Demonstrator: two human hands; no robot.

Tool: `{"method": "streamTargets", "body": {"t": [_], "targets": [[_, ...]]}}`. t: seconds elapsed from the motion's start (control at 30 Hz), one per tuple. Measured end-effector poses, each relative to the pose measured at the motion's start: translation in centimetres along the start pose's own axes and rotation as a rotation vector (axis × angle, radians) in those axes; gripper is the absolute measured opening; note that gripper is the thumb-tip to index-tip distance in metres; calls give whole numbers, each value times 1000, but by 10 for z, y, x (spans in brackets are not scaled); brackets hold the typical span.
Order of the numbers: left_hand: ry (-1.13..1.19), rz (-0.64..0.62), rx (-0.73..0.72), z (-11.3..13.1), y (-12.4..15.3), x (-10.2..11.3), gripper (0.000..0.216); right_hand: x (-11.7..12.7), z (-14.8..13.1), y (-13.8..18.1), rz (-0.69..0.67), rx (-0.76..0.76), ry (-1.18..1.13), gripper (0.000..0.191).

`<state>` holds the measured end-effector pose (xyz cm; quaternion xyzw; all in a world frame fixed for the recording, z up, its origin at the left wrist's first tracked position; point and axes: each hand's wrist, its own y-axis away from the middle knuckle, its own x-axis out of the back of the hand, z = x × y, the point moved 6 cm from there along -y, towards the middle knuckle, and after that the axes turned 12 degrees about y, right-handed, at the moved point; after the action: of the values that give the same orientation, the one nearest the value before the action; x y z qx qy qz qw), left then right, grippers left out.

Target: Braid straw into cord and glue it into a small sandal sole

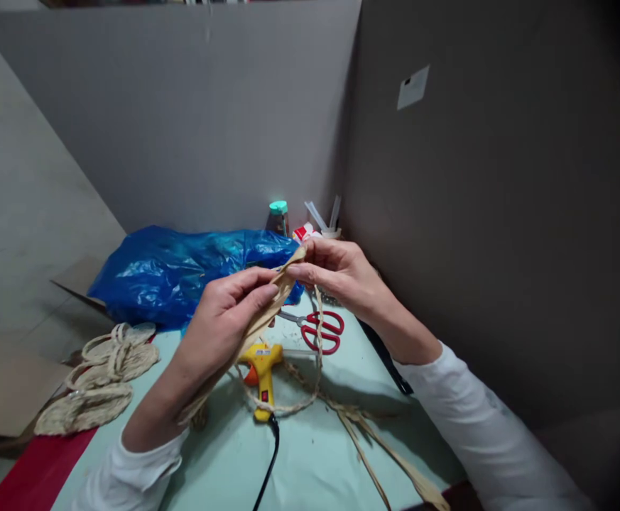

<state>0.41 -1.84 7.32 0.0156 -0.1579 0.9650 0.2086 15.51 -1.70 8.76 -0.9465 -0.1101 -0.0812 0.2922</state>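
Note:
Both hands are raised over the pale green table, working pale straw strips. My left hand is closed round the strips, which run down past its wrist. My right hand pinches the upper end of the same strips with thumb and fingers. A braided length of the straw hangs from the hands and trails across the table towards the near right. Below the hands lies a yellow glue gun with a black cord.
Red-handled scissors lie behind the glue gun. A blue plastic bag sits at the back left. Coiled straw braids rest at the table's left edge. A teal-capped bottle and a cup of sticks stand in the corner by grey partition walls.

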Motion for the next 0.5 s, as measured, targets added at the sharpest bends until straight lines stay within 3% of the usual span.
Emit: {"method": "streamTargets", "body": {"t": [0.3, 0.5], "targets": [[18, 3, 57, -6, -6, 2, 19, -3, 7, 1, 0, 78, 61, 17], [-88, 42, 1, -9, -10, 1, 30, -1, 12, -1, 0, -26, -89, 19]]}}
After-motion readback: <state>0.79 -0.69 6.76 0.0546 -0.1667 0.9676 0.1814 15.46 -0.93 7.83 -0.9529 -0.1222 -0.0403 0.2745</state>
